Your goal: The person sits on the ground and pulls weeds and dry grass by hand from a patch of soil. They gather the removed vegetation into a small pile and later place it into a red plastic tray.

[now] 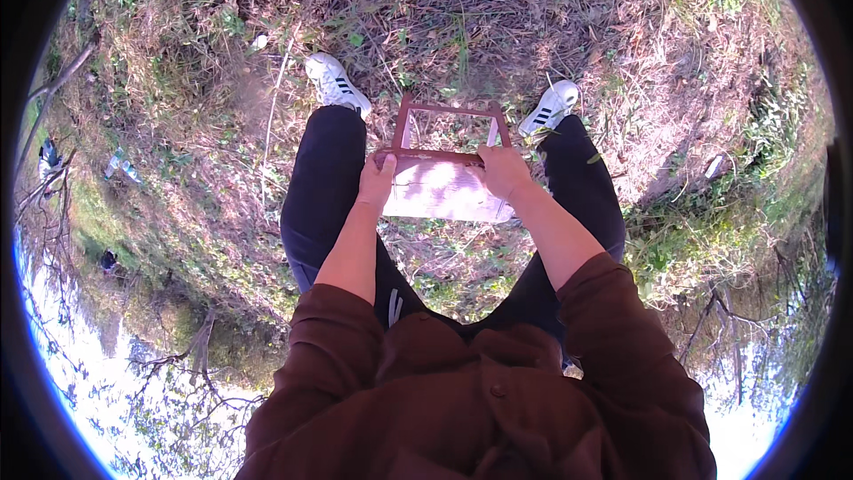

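Between my knees is a small wooden stool point(448, 195), tilted so that its pale, sunlit board faces up toward me. Its reddish-brown leg frame point(453, 109) points away, with a crossbar joining two legs. My left hand point(378, 180) grips the left end of the stool's brown edge, thumb on top. At the right end, my right hand point(504, 172) holds the same edge, its fingers near the base of the right leg. The undersides of both hands' grips are hidden. Whether the stool touches the ground cannot be told.
My white shoes point(336, 85) stand apart on ground covered with dry grass and pine needles point(466, 33). A thin dry stalk point(276, 103) lies beside my left leg. Litter point(124, 165) and bare branches point(56, 83) are at far left. A pale scrap point(715, 166) lies right.
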A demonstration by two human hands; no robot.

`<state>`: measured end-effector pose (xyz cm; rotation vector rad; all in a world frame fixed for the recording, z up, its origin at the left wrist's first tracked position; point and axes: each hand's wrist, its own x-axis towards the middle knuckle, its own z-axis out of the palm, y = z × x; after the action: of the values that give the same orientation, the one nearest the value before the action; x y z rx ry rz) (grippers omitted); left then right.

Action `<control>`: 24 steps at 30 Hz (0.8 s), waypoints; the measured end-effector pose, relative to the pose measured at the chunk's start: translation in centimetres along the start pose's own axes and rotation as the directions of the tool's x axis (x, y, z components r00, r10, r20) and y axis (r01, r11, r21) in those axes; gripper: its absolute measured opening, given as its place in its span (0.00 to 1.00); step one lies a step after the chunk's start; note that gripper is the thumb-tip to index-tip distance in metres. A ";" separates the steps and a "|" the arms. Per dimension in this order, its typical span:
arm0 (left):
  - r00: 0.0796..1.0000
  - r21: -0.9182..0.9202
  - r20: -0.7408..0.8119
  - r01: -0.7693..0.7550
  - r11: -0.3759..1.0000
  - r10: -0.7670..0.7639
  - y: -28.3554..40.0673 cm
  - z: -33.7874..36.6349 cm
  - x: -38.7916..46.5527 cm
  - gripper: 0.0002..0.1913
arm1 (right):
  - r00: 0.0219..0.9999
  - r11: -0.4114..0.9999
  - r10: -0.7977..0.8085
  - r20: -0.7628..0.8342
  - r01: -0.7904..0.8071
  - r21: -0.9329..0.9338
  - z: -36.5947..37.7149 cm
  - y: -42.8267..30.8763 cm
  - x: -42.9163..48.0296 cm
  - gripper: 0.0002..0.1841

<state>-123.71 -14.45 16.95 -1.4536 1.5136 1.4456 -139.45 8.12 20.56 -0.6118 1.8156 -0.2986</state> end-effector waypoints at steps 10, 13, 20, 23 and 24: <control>0.956 0.801 0.096 -0.239 0.549 0.276 -1.9 5.0 4.0 0.57 | 0.995 0.999 0.006 -0.103 -0.001 0.054 9.7 5.0 3.3 0.14; 0.805 0.837 0.512 -0.546 0.036 0.298 0.1 6.7 3.5 0.44 | 1.000 1.000 -0.009 0.028 0.008 0.030 10.3 6.0 3.9 0.16; 0.767 0.765 0.637 -0.619 -0.177 0.077 2.3 8.6 4.2 0.27 | 0.941 0.983 -0.023 0.339 0.083 -0.165 6.2 4.9 5.9 0.20; 0.704 0.683 0.710 -0.689 -0.243 0.000 3.4 9.5 5.3 0.14 | 0.826 0.930 -0.078 0.558 0.262 -0.258 5.1 4.1 9.3 0.23; 0.697 0.675 0.716 -0.706 -0.215 -0.042 3.8 10.0 6.0 0.14 | 0.742 0.916 -0.113 0.661 0.335 -0.220 4.7 4.2 10.9 0.26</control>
<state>-131.32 -7.59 10.15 0.4867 1.8922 0.2958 -138.53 6.17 8.17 -1.0357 1.1201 0.0646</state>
